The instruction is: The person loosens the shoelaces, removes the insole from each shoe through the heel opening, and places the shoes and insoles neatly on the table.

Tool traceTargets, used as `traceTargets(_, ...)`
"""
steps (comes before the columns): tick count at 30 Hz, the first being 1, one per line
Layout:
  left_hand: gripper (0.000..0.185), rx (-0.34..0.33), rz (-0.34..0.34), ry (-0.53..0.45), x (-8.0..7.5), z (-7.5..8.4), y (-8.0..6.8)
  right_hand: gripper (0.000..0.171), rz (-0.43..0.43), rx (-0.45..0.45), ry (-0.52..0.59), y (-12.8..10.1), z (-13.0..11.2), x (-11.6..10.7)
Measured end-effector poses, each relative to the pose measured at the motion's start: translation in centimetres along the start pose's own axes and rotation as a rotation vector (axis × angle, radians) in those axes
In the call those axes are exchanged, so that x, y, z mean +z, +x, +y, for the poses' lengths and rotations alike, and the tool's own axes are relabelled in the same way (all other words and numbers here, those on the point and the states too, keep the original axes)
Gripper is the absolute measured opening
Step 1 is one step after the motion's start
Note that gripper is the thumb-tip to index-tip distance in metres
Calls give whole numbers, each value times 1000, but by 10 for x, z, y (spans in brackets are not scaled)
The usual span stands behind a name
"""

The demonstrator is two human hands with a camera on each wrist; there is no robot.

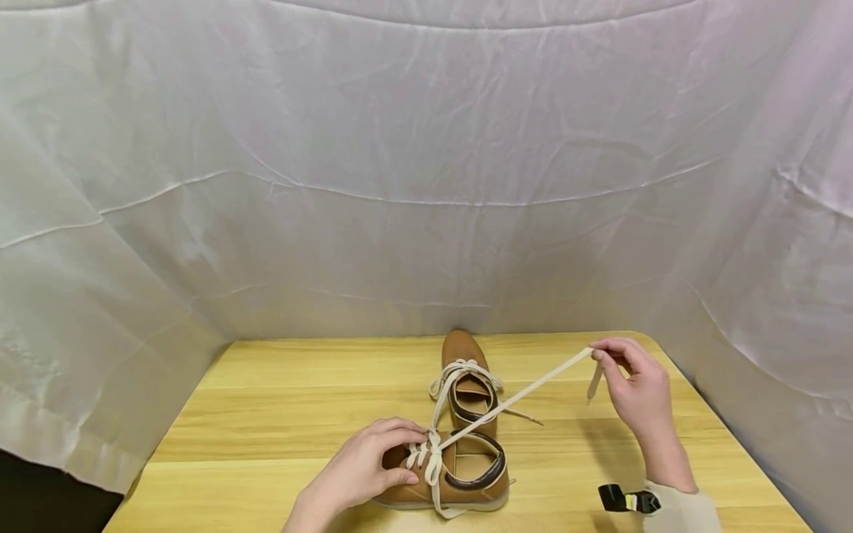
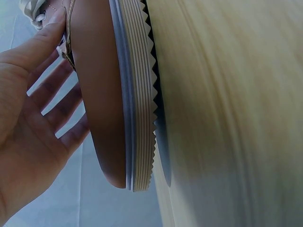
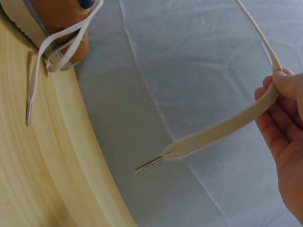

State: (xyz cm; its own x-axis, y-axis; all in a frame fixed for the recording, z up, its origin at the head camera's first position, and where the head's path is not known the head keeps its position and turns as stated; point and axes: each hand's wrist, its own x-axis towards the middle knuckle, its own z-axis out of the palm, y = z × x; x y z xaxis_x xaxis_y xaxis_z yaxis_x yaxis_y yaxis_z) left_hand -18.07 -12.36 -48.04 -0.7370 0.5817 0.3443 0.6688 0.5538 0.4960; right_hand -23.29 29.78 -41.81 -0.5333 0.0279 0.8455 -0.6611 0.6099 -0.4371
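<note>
A brown lace-up shoe [image 1: 489, 490] lies sideways near the table's front, its toe to the left. My left hand [image 1: 363, 463] grips it over the front part, thumb on the near side and fingers on the far side. In the left wrist view the thumb [image 2: 40, 40] presses near the lacing, and the fingers pass behind the shoe. Up and to the right, my right hand [image 1: 640, 389] pinches a flat cream shoelace [image 1: 526, 390], drawn taut from the knotted lacing. The lace's loose end hangs below the fingers, its metal tip [image 3: 149, 164] showing in the right wrist view.
Just behind stands a second brown shoe [image 1: 460, 348], toe pointing away, with its lace tied and one end trailing right. Both shoes are on a light wooden table [image 1: 300, 392]. Grey cloth [image 1: 400, 252] hangs around the back and sides.
</note>
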Motion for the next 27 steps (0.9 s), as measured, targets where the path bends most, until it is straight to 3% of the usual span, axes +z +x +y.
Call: traceTargets(27, 51, 16, 6, -6, -1, 0, 1, 23, 72, 71, -21, 0, 14, -17)
